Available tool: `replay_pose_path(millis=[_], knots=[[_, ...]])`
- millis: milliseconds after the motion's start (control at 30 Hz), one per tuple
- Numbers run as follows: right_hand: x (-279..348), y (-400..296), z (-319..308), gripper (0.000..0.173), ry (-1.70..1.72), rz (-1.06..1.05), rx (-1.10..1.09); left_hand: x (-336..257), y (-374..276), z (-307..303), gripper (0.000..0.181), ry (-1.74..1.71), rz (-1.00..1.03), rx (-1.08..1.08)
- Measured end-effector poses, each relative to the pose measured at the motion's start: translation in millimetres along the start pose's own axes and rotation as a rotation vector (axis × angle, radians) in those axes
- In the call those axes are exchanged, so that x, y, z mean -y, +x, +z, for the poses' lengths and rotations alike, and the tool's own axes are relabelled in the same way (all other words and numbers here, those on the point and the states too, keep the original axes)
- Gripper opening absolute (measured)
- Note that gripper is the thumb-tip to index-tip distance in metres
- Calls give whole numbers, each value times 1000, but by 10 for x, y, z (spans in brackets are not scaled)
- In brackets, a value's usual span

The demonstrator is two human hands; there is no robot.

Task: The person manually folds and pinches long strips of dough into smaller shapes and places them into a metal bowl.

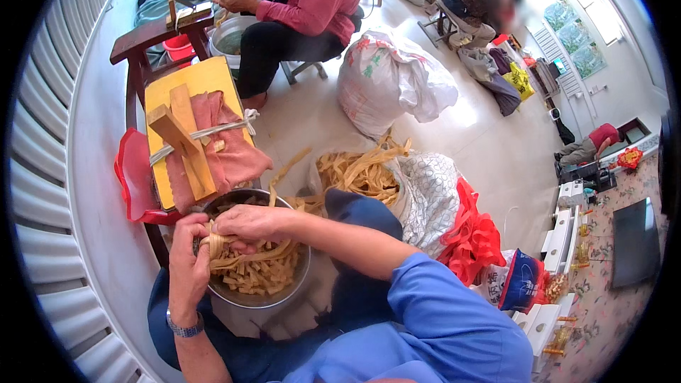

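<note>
Both hands work over a round metal basin (307,271) between my knees. My left hand (187,255), with a metal-band watch at the wrist, grips a small bundle of flat tan strip (217,244) between thumb and fingers. My right hand (254,222) pinches the same bundle from the other side, its fingertips partly hidden. A length of strip trails from it across the basin. Many short tan pieces (260,274) lie heaped in the basin. Another long strip (287,173) runs upright behind my right hand, near an open bag heaped with tan strips (356,173).
Beyond the basin, a yellow board (159,85) carries a wooden block (183,143) and a pink cloth (234,154), tied with cord. A large white sack (383,85) stands on the floor. Red ribbon-like material (471,234) lies at right. A co-worker in a pink shirt (319,0) sits ahead.
</note>
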State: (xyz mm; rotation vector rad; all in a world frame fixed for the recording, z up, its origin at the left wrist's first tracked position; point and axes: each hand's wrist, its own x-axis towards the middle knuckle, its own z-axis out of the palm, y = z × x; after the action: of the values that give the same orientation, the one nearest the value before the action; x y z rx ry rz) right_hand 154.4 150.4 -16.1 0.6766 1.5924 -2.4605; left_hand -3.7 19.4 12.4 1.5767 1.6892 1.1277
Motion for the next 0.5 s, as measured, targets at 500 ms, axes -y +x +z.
replay_pose_path(millis=[500], knots=[[233,-135,58,37,-467,-208,-371,252,40,145,19,-870,-502,-124]])
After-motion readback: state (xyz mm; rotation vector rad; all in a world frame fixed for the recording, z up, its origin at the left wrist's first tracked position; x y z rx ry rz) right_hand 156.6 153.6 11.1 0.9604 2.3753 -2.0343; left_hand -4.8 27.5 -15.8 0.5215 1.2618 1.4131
